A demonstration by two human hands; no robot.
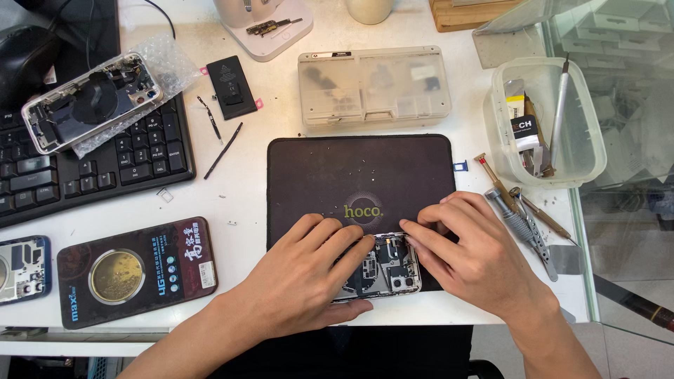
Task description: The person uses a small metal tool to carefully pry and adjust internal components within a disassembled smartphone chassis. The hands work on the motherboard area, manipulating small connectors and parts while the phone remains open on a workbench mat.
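Observation:
An opened phone point(387, 270) with its inner parts showing lies on the near edge of a dark work mat point(330, 168). My left hand point(302, 277) covers the phone's left half and grips its edge, thumb under the near side. My right hand point(469, 253) rests on the mat at the phone's right, its fingertips pinched at the phone's top edge. Whether a small part is between those fingertips is too small to tell. Several tiny screws dot the mat.
Screwdrivers point(523, 226) lie right of the mat, beside a clear tub of tools point(583, 133). A parts box point(372, 85) sits behind the mat. At left are a black keyboard point(105, 168), another opened phone point(91, 102), a battery point(232, 86) and a dark packet point(137, 270).

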